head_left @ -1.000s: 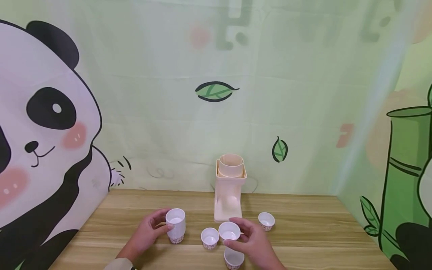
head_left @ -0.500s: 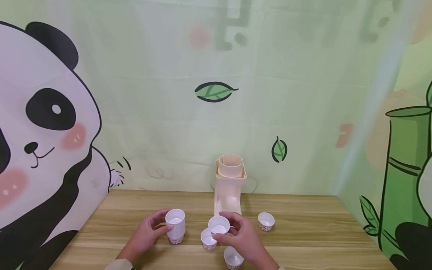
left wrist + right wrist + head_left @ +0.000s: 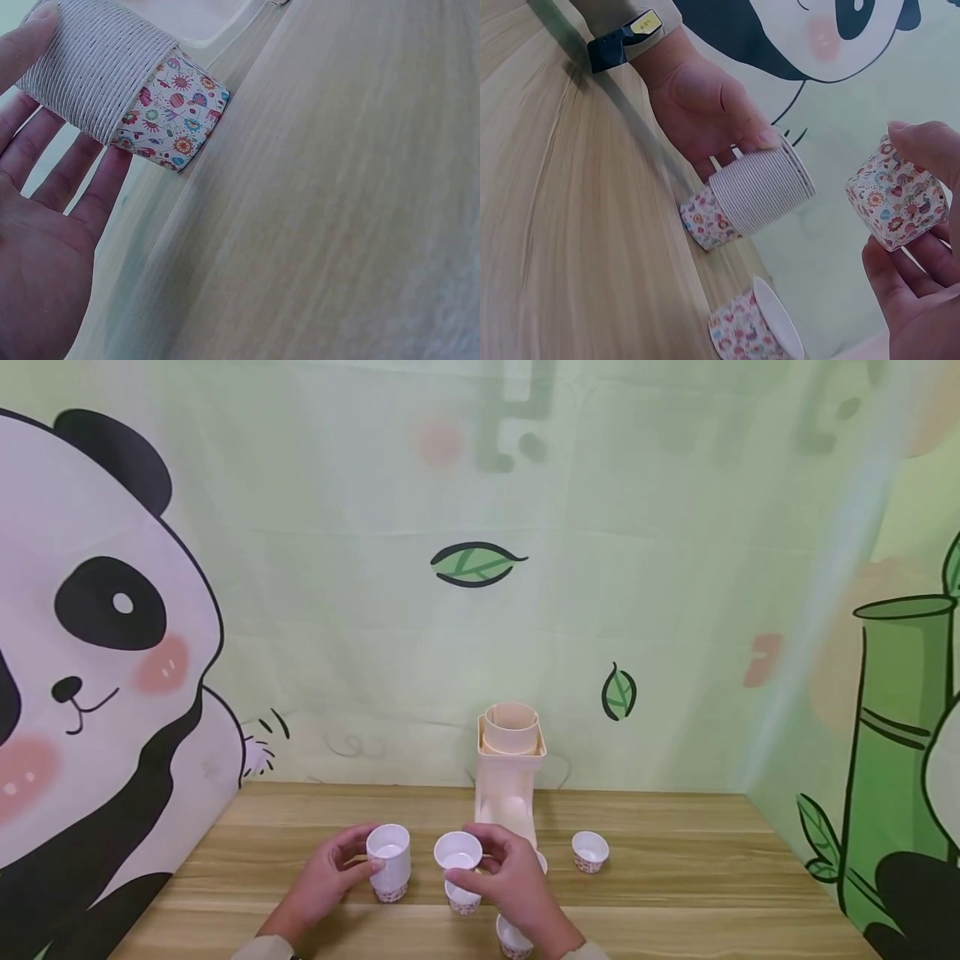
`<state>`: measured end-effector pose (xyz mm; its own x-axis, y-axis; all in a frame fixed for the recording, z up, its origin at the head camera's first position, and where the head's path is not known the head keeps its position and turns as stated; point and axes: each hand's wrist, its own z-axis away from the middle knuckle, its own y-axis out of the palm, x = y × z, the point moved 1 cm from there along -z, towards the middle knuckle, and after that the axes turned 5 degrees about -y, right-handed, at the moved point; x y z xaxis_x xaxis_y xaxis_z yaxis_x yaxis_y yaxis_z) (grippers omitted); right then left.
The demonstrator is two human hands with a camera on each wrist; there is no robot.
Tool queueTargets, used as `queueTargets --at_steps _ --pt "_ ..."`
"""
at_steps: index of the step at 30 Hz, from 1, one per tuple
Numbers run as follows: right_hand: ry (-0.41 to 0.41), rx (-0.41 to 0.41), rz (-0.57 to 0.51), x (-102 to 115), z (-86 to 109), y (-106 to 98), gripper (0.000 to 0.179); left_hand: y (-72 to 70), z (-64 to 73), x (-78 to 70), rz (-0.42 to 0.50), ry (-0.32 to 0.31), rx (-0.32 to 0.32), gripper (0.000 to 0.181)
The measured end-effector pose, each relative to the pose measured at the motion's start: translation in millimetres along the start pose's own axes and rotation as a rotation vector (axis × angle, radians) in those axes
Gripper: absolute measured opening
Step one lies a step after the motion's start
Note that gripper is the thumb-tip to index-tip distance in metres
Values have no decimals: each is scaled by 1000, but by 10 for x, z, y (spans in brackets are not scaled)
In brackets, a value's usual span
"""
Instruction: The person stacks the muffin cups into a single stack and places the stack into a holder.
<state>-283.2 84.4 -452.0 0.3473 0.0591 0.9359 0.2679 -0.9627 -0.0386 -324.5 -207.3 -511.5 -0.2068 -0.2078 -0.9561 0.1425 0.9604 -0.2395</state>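
Note:
In the head view, my left hand [image 3: 337, 870] grips an upright stack of nested white paper cups [image 3: 390, 870], thumb on the near side. The left wrist view shows the stack's many ribbed rims [image 3: 105, 67]; a floral print covers the bottom cup, which stands at or close to the tabletop. To the right, my right hand [image 3: 516, 878] pinches a single floral paper cup [image 3: 900, 195] between thumb and fingers, held in the air. Below it, one paper cup [image 3: 463, 906] sits on the table, partly hidden. Another cup [image 3: 513, 937] lies nearer, partly covered by my right hand.
A beige stand [image 3: 504, 785] with a round tube on top rises at the back middle of the wooden table [image 3: 675, 877]. One more paper cup [image 3: 590, 853] stands upright at the right. A printed panda backdrop [image 3: 360, 610] hangs behind the table.
My right hand has carried its cup leftward, from above the middle cups toward the stack. The left hand and its stack have hardly moved.

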Motion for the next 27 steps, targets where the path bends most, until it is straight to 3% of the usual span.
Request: queueTargets --at_steps 8,16,27 --pt "-48 10 28 -7 -94 153 58 -1 -2 2 -4 3 6 55" --pt "-34 -12 13 -18 -179 299 57 -5 -1 -10 -3 18 14 53" --pt "-35 8 3 -40 -323 506 58 3 15 -31 -15 -13 5 53"
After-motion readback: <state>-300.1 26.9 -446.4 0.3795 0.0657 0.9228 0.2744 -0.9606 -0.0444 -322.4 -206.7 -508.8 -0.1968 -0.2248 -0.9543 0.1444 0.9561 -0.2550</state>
